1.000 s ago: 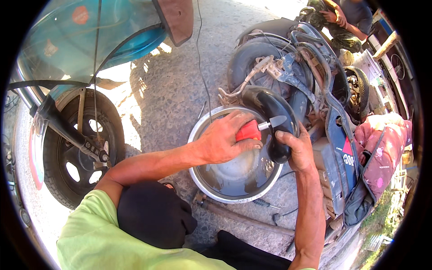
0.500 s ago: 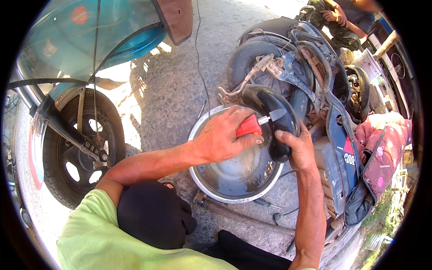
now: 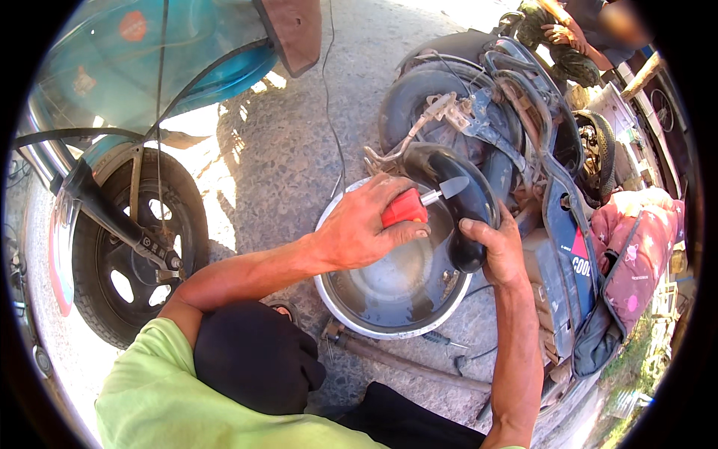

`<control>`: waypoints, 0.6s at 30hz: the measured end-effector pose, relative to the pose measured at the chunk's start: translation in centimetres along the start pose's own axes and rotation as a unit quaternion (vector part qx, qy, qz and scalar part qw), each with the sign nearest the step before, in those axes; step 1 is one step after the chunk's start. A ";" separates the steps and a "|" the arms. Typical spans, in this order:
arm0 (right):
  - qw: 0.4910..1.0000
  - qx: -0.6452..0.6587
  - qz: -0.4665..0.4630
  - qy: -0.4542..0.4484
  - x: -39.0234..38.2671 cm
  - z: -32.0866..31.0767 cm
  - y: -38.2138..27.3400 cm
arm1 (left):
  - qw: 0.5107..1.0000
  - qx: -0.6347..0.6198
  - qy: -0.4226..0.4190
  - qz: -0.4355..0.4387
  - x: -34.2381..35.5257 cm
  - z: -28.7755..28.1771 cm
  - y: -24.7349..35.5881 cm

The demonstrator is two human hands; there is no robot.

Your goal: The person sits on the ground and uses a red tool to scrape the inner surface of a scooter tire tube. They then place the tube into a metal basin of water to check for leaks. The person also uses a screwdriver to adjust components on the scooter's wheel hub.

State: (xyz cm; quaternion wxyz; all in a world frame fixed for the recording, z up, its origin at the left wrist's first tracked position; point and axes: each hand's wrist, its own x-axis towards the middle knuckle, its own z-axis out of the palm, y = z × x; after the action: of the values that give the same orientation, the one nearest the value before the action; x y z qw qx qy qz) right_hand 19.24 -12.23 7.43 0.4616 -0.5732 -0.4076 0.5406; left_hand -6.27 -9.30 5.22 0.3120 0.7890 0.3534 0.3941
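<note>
My left hand (image 3: 363,228) is closed around a red hand tool (image 3: 404,209) with a metal shaft and grey tapered tip (image 3: 452,187); the tip lies on or just above a black rubber inner tube (image 3: 434,161). My right hand (image 3: 491,243) grips that tube near its lower bend, thumb across it. Both are over a round metal basin (image 3: 396,331) with shallow cloudy liquid in its bottom. The left hand's fingertips are partly hidden behind the tool.
A dismantled scooter (image 3: 565,224) with wheel and frame lies right, a pink padded cloth (image 3: 636,254) beside it. A teal vehicle (image 3: 127,45) and front wheel (image 3: 97,247) stand left. A long pipe (image 3: 411,370) and screwdriver (image 3: 437,338) lie below the basin. Another person (image 3: 568,52) crouches top right.
My left hand and the red tool have shifted slightly left and up, with the tip moving along the tube. My right hand keeps its grip. The other person has shifted slightly.
</note>
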 end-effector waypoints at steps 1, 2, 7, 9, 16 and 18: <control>1.000 0.000 -0.004 0.000 0.0 0.0 0.0 | 1.000 0.001 0.002 0.002 0.0 0.1 -0.2; 1.000 0.001 -0.007 0.000 0.0 0.0 0.0 | 1.000 -0.001 -0.003 0.005 0.0 0.2 -0.3; 1.000 0.000 -0.009 0.001 -0.1 0.1 0.1 | 1.000 -0.004 -0.029 0.008 -0.1 0.7 -0.2; 1.000 -0.005 -0.008 0.003 -0.1 0.1 0.1 | 1.000 0.000 -0.008 0.016 0.0 0.9 -0.6; 1.000 -0.015 -0.011 0.006 0.0 0.0 0.3 | 1.000 0.006 -0.014 0.027 0.0 0.9 -0.3; 1.000 -0.026 -0.014 0.009 -0.2 0.1 0.2 | 1.000 0.008 -0.017 0.002 0.1 0.6 0.0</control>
State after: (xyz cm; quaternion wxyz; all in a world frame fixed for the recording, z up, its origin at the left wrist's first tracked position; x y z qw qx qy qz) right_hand 19.11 -12.41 7.30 0.4572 -0.5841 -0.4258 0.5181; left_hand -5.75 -9.39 4.98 0.3108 0.7988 0.3498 0.3782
